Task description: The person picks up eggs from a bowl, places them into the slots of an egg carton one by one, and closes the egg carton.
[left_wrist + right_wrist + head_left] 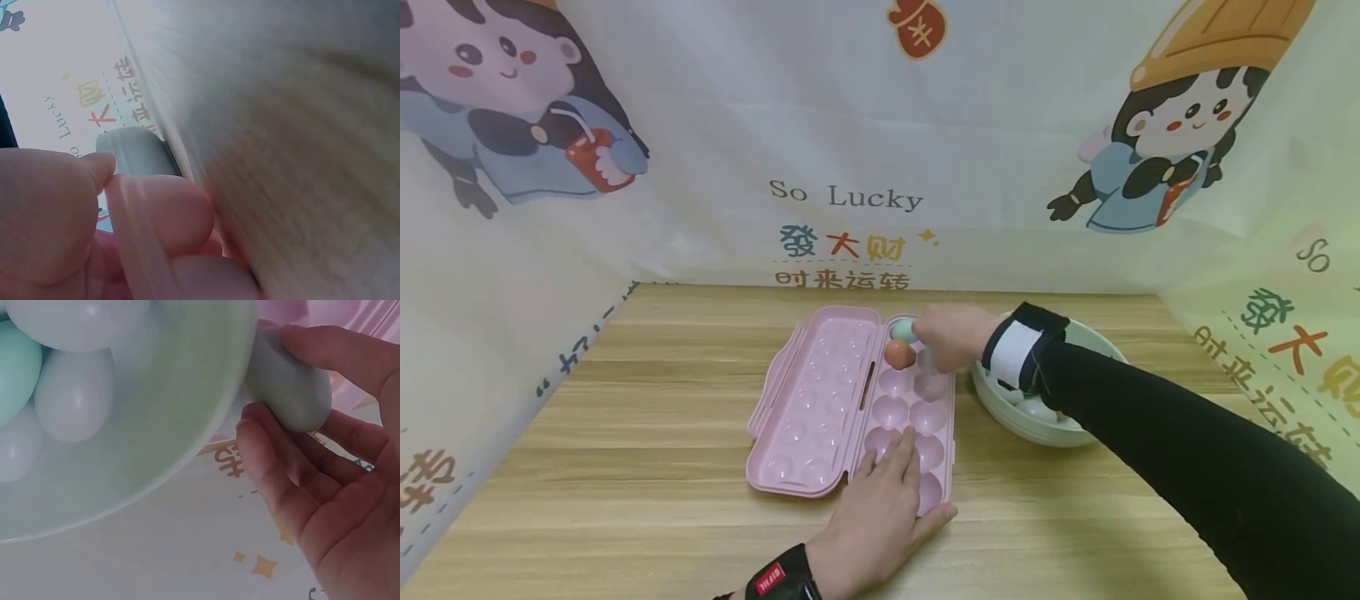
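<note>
"At the far end of the egg tray (891,412), what do we see?"
"The right hand (958,333) pinches a pale egg (290,384) in its fingertips, presumably for control."
"And the left hand (880,508), near edge?"
"We judge it steadies the tray: fingers straight, thumb spread. The bowl (1018,429) beside the right edge seems placed for reach."

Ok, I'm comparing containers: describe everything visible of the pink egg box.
The pink egg box, apparently shiny plastic, lies open on the table left of the bowl. Its dimpled lid folds leftward, a slim flap beside it; two rows of cups fill the other half. A brown egg and a pale green egg sit at the far end, which the right hand partly hides. The left hand rests on the near end.
</note>
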The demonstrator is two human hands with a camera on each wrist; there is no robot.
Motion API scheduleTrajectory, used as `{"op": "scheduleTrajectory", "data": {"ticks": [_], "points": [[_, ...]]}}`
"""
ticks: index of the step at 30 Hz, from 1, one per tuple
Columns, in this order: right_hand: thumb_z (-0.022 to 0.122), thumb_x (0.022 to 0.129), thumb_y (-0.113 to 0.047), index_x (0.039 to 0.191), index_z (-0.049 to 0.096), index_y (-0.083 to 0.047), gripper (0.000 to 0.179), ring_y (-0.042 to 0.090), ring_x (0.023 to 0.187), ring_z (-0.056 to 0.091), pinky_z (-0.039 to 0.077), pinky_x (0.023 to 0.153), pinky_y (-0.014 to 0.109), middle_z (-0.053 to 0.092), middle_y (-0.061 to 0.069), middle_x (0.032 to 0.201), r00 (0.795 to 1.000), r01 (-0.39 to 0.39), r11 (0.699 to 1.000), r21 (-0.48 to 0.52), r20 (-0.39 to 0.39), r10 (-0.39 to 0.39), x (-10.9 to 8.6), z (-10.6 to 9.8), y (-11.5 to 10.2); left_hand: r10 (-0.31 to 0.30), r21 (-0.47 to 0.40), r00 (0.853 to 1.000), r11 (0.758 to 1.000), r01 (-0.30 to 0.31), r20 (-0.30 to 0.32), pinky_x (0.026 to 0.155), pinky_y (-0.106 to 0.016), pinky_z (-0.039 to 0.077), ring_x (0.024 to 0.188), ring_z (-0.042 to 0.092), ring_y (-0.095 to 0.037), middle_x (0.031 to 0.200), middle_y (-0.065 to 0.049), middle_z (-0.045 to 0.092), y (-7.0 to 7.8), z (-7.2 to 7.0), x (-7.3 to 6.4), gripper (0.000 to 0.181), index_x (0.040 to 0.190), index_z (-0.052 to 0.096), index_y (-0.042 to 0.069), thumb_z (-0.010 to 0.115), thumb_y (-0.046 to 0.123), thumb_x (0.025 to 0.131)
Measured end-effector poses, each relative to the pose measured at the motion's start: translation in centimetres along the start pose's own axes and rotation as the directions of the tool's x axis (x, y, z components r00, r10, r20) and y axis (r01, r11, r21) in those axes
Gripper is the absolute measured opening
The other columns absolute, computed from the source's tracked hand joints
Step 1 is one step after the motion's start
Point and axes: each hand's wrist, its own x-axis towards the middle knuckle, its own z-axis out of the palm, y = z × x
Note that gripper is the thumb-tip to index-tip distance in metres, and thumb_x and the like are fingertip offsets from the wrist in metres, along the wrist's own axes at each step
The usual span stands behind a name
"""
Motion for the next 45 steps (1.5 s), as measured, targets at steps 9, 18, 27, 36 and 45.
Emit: {"op": "scheduleTrajectory", "data": {"ticks": [9, 18, 27, 36, 45], "points": [[0.073, 0.075, -0.006, 0.106, 0.065, -0.007, 0.032, 0.019, 0.075, 0.053, 0.045, 0.066, 0.029, 0.060, 0.003, 0.089, 0.999, 0.035, 0.999, -0.002, -0.035, -0.035, 0.2, 0.7, -0.3, -0.001, 0.007, 1.000, 1.000, 0.001, 0.013, 0.103, -0.048, 0.030, 0.135, 0.032, -0.026, 0.145, -0.022, 0.035, 0.1, 0.1, 0.0, 0.076, 0.133, 0.049, -0.008, 0.034, 0.058, 0.098], [0.075, 0.075, -0.004, 0.104, 0.066, -0.007, 0.031, 0.019, 0.077, 0.054, 0.046, 0.068, 0.030, 0.061, 0.005, 0.090, 0.996, 0.058, 0.998, -0.019, -0.063, -0.059, 0.5, 1.0, -0.5, -0.007, -0.003, 1.000, 1.000, 0.007, 0.016, 0.103, -0.047, 0.029, 0.136, 0.030, -0.026, 0.145, -0.022, 0.035, 0.0, 0.1, 0.0, 0.077, 0.133, 0.048, -0.009, 0.034, 0.058, 0.098], [0.075, 0.074, -0.003, 0.100, 0.068, -0.008, 0.027, 0.018, 0.074, 0.054, 0.047, 0.068, 0.029, 0.062, 0.005, 0.088, 0.992, 0.089, 0.995, -0.043, -0.083, -0.093, 0.9, 1.4, -0.2, -0.005, -0.018, 1.000, 1.000, 0.005, 0.014, 0.104, -0.048, 0.028, 0.136, 0.031, -0.026, 0.145, -0.022, 0.035, 0.0, 0.0, 0.0, 0.077, 0.134, 0.047, -0.009, 0.035, 0.058, 0.098], [0.075, 0.074, -0.002, 0.100, 0.068, -0.007, 0.028, 0.018, 0.075, 0.054, 0.047, 0.069, 0.030, 0.062, 0.006, 0.089, 0.993, 0.088, 0.996, -0.034, -0.079, -0.090, 0.9, 1.5, -0.2, -0.004, -0.028, 1.000, 1.000, 0.004, 0.012, 0.104, -0.048, 0.027, 0.136, 0.031, -0.026, 0.145, -0.022, 0.034, 0.0, -0.1, -0.1, 0.077, 0.134, 0.047, -0.009, 0.036, 0.058, 0.098], [0.078, 0.074, -0.005, 0.102, 0.069, -0.008, 0.030, 0.019, 0.075, 0.054, 0.045, 0.068, 0.028, 0.062, 0.006, 0.091, 0.996, 0.054, 0.998, -0.017, -0.067, -0.055, 1.0, 1.6, -0.3, -0.011, -0.049, 0.999, 0.999, 0.012, 0.031, 0.105, -0.047, 0.026, 0.136, 0.030, -0.027, 0.146, -0.022, 0.033, 0.0, -0.1, -0.1, 0.078, 0.135, 0.046, -0.009, 0.036, 0.058, 0.097]]}}
